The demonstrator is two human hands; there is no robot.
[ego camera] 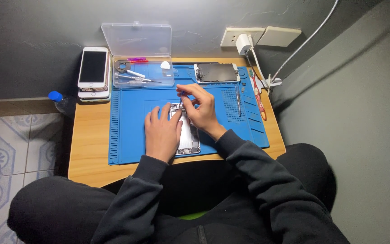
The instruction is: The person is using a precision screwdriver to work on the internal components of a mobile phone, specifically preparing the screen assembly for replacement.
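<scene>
An opened phone body (188, 138) lies on a blue work mat (127, 126) in the middle of a small wooden table (89, 149). My left hand (161, 133) rests flat on the phone's left side and holds it down. My right hand (199, 106) is over the phone's upper end, fingers pinched on a thin blue-tipped tool (182, 93) that points down into the phone. A detached phone screen (216, 72) lies face down at the mat's far edge.
A clear plastic box (143, 68) with its lid up holds small tools at the back left. Two stacked phones (93, 72) lie beside it. Tweezers (238, 100) and a red-handled tool (258, 97) lie on the mat's right. A wall charger (243, 44), cables and a blue-capped bottle (59, 100) are nearby.
</scene>
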